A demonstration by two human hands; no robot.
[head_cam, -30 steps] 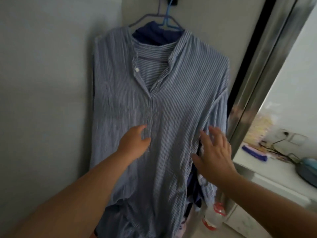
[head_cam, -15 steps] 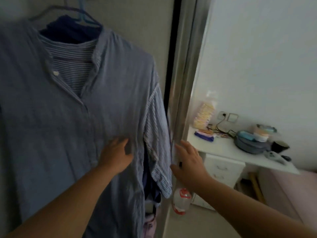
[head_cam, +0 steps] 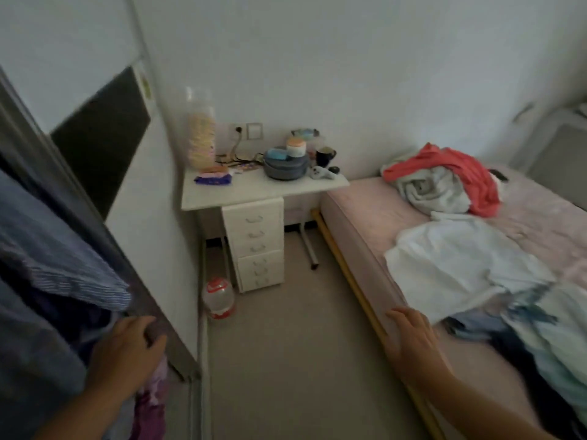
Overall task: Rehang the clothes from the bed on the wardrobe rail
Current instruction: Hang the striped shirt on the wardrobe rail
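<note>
Stripes fill the nine o'clock edge: a blue striped shirt hangs inside the wardrobe with darker garments behind it, so the hanging part of the job looks done for that piece. Just below, at seven o'clock, the left hand sits at the hem beside the wardrobe door edge, fingers loosely bent; it seems to hold nothing, though motion blur makes it hard to say whether the fingertips touch the cloth. Moving toward the centre, a red-and-white bottle stands on the floor against the wall, and above it, around twelve o'clock, a white surface over a drawer unit carries a grey pot, a mug, a tall bag of snacks and small clutter, none of it part of the work. At five o'clock the right hand reaches out flat, fingers straight and empty, over the edge of the bed, likely heading for the next garment. The clothes waiting to be hung lie on that bed: a white garment at three o'clock nearest the hand, a pale green and dark heap at four, and a red and grey pile farther back at two.
</note>
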